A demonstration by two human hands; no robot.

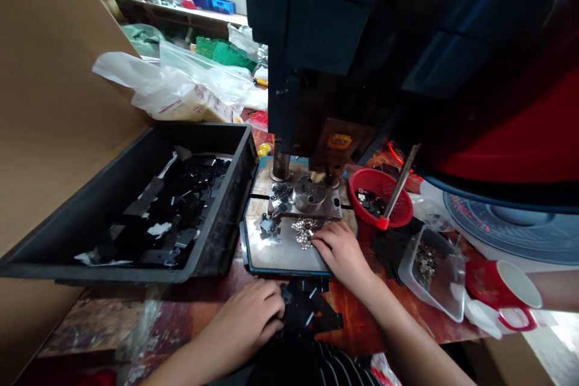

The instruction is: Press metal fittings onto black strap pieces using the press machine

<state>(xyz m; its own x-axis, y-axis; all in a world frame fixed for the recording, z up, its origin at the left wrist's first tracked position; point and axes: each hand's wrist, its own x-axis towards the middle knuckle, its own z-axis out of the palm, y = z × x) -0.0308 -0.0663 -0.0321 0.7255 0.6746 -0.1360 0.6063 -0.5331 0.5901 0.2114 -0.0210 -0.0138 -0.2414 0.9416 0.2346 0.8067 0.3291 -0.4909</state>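
Note:
My right hand (340,253) reaches onto the press bed, its fingers closed at the edge of a pile of small shiny metal parts (304,231). Its fingertips touch the pile; whatever is between them is too small to make out. At the table's front edge, the curled fingers of my left hand (253,316) are against several flat black pieces (307,310). Whether one is pinched there is hidden. Behind the metal parts stands the round die (309,193) of the press, below its raised ram (337,142). More small dark pieces (269,226) lie left of the pile.
A deep black bin (242,157) with black pieces stands left. Right of the press are a red basket (400,217), a metal lever (402,181), a clear tub (455,295) with small parts and a red mug (486,283). The press head (316,24) hangs overhead.

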